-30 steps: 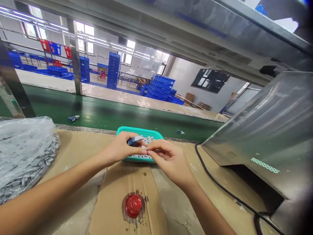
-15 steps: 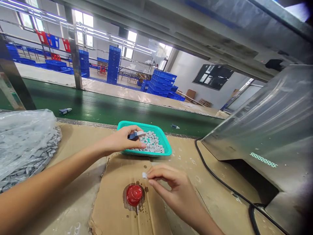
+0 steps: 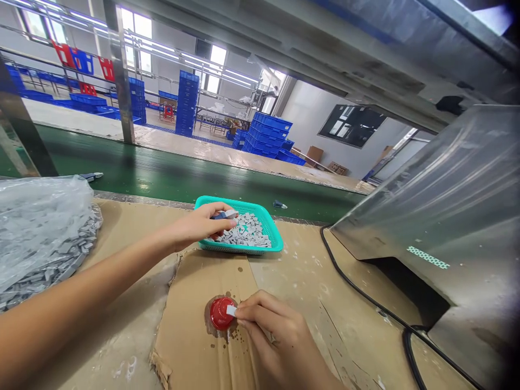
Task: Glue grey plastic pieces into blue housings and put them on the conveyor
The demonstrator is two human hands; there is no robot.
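My left hand rests over the near-left rim of a teal plastic mesh basket, gripping a small dark blue object with a white end. The basket holds a layer of small grey pieces. My right hand is low on the cardboard, pinching a small white piece against the side of a red domed cap. Brown stains surround the cap on the cardboard sheet.
A clear plastic bag lies at the left, with grey pieces spilling from it. A stainless steel housing and a black cable are at the right. Behind the bench runs a green conveyor belt, with stacked blue crates beyond it.
My right hand has moved down from the basket to the red cap, carrying the white piece. My left hand stays at the basket with its object. The view has tilted slightly.
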